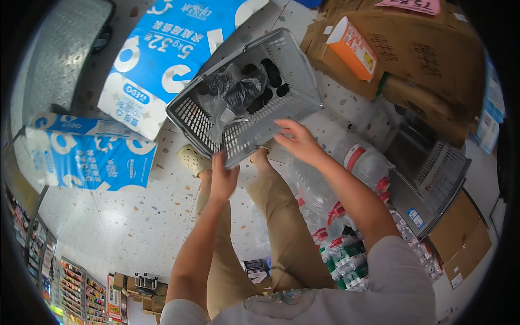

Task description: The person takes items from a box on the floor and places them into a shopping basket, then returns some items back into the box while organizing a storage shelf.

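A grey plastic shopping basket (295,100) stands tilted in view in front of my feet. Inside it lie several small black soft bundles (271,73), their kind unclear, and a crumpled clear plastic bag (230,100) with dark things showing through. My left hand (223,176) is at the basket's near edge, fingers closed where the bag's trailing end comes down to them; the fingertips are partly hidden. Over the near right side of the basket, my right hand (295,142) has its fingers apart and holds nothing.
Blue-and-white cartons (157,59) stand left of the basket, with a blue-and-white package (97,154) nearer. Large brown cartons (417,59) and an orange box (352,49) are at right. Shrink-wrapped bottles (336,216) and a grey crate (422,179) flank my right leg. Shelves (81,287) line the lower left.
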